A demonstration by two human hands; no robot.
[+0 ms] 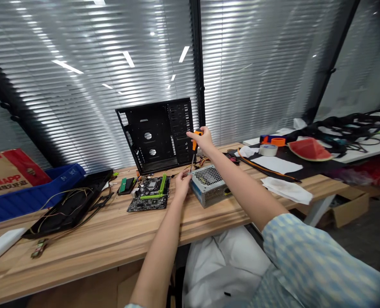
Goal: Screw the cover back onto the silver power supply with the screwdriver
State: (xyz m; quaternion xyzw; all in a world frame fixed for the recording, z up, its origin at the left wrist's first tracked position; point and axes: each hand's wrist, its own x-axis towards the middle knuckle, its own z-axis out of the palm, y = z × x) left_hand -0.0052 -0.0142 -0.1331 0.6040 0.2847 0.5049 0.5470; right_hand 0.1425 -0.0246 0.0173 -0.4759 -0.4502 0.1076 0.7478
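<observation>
At the centre of the frame, the person's right hand (pixel 202 137) is closed around the orange-and-black handle of a screwdriver with a thin metal shaft (pixel 195 144). The tool stands nearly upright, its shaft pointing down to the far left corner of a grey metal power supply unit with a perforated grille (pixel 211 184). The left hand (pixel 182 179) is at that same corner, its fingers drawn close together near the screwdriver's tip; whether they pinch something small cannot be told.

The power supply unit sits on a light wood-grain table (pixel 119 239), just right of the frame's centre. To its left, beyond the left forearm, a black circuit board with bright green slots (pixel 151 193) lies flat. Behind the board, an open black metal computer case (pixel 154 134) stands upright before the blinds. A small green-and-black object (pixel 126 185) lies left of the board, and farther left is a long black plastic panel with thin wires (pixel 71 207). Right of the power supply unit, a crumpled white cloth or paper (pixel 287 190) lies near the table's edge, with a red wedge shaped like watermelon (pixel 310 149) beyond it, at right.
</observation>
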